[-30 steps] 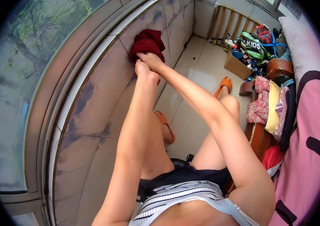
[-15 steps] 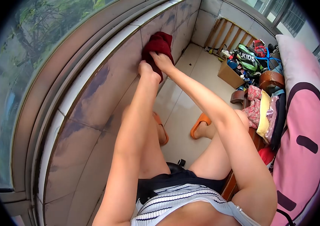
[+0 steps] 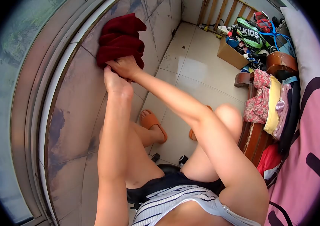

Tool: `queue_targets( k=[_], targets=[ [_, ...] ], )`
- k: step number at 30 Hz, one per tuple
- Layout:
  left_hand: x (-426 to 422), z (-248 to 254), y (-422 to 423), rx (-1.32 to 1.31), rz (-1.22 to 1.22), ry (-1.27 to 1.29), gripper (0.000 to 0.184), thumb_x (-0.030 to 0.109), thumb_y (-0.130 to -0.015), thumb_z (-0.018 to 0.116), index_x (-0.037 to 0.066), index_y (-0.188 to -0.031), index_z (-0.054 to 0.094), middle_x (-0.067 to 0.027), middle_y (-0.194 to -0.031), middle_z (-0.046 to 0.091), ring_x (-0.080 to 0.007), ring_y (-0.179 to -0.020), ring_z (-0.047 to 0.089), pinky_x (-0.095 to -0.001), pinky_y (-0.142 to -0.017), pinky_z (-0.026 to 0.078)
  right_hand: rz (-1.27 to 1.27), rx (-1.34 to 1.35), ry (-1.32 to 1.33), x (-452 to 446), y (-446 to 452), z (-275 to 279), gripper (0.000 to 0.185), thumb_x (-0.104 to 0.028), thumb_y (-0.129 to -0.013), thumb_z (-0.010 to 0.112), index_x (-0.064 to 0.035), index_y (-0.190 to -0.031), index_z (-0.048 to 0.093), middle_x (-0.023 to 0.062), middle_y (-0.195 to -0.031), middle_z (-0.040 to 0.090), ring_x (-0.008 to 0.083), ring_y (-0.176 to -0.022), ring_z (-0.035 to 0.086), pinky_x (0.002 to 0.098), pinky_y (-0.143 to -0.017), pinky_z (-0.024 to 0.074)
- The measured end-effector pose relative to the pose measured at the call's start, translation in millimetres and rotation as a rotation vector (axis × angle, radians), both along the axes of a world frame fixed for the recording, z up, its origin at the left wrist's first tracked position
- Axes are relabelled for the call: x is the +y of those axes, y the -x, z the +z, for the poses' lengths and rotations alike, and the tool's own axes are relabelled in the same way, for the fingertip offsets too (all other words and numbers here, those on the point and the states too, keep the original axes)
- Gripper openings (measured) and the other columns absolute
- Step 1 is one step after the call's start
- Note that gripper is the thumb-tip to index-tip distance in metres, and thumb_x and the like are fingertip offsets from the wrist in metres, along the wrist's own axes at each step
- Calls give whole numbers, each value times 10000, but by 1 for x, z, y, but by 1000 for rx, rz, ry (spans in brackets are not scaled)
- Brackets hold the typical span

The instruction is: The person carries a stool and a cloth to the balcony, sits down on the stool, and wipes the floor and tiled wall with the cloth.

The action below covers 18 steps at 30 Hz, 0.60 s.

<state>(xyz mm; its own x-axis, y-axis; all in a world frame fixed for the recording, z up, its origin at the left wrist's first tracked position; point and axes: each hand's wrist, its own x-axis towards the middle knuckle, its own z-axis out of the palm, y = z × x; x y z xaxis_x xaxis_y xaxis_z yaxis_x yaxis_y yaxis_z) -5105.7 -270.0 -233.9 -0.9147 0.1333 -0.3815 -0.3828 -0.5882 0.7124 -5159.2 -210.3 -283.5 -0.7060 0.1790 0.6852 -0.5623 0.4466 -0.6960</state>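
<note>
The tiled wall runs low under the window on my left, its tiles stained in dark patches, and the pale floor stretches away to wooden slats in the far corner. I sit with knees apart and both arms stretched out toward that wall, the dark red cloth bunched in thick folds in front of it at the ends of my arms; whether it touches the tiles I cannot tell. My right hand is clenched on the lower part of the cloth, fingertips tucked among the folds. My left hand sits just below, right up against it, closed on the bottom edge, most of its fingers turned from my view. I judge the step in hand to be working this gathered cloth with both hands together; the next move calls for a firm hold on each side and enough slack to shift either grip without dropping a fold. Well apart, on my right, are a crammed cardboard box, folded clothes on a wooden seat and a long pink cushion.
</note>
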Motion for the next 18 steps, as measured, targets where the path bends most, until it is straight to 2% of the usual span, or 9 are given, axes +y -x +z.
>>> queue_targets(
  k=[2, 5, 7, 8, 9, 13, 18],
  targets=[
    [5, 4, -1, 10, -30, 43, 565, 403, -927, 284, 24, -1345, 258, -113, -1380, 300, -225, -1276, 278, -407, -1069, 177, -7, -18, 5, 7, 11, 6, 372, -445, -805, 505, -169, -1035, 601, 88, -1154, 543, 291, -1118, 452, 403, -962, 326],
    [6, 0, 4, 63, -80, 61, 610, 409, -933, 277, -28, -1353, 215, -150, -1399, 242, -243, -1316, 199, -400, -1084, 123, -108, 72, -12, 19, 40, 11, 341, -375, -804, 537, -129, -1032, 599, 106, -1108, 569, 303, -1054, 495, 376, -918, 361],
    [7, 0, 8, 74, -157, 82, 622, 399, -932, 291, -60, -1345, 210, -167, -1407, 225, -254, -1328, 180, -402, -1088, 111, -173, 166, 92, 27, 54, 21, 370, -392, -830, 510, -101, -1041, 594, 108, -1134, 562, 311, -1055, 493, 378, -913, 368],
    [6, -2, 10, 74, -154, 85, 622, 399, -932, 291, -60, -1345, 210, -167, -1407, 225, -254, -1328, 180, -402, -1088, 111, -165, 219, 158, 34, 59, 25, 410, -402, -870, 458, -53, -1044, 583, 154, -1107, 567, 346, -1035, 499, 382, -876, 386],
    [4, -5, 13, 11, -183, 73, 623, 395, -932, 299, -60, -1347, 207, -173, -1413, 213, -258, -1333, 167, -402, -1089, 107, -160, 219, 163, 39, 67, 22, 410, -402, -870, 458, -53, -1044, 583, 154, -1107, 567, 346, -1035, 499, 382, -876, 386],
    [1, -8, 20, -62, -181, 132, 627, 387, -930, 316, -61, -1353, 197, -189, -1426, 182, -271, -1347, 135, -405, -1091, 97, -292, -52, 408, 63, 101, 1, 494, -424, -908, 371, 12, -1043, 561, 271, -998, 554, 426, -982, 493, 409, -831, 387],
    [-3, -31, 33, -57, -183, 188, 662, 405, -918, 345, -60, -1358, 177, -190, -1445, 119, -264, -1361, 71, -398, -1090, 72, -460, -261, 684, 60, 100, -55, 570, -446, -917, 320, 33, -1182, 478, 253, -1193, 489, 380, -1127, 439, 378, -948, 320]
  ],
)
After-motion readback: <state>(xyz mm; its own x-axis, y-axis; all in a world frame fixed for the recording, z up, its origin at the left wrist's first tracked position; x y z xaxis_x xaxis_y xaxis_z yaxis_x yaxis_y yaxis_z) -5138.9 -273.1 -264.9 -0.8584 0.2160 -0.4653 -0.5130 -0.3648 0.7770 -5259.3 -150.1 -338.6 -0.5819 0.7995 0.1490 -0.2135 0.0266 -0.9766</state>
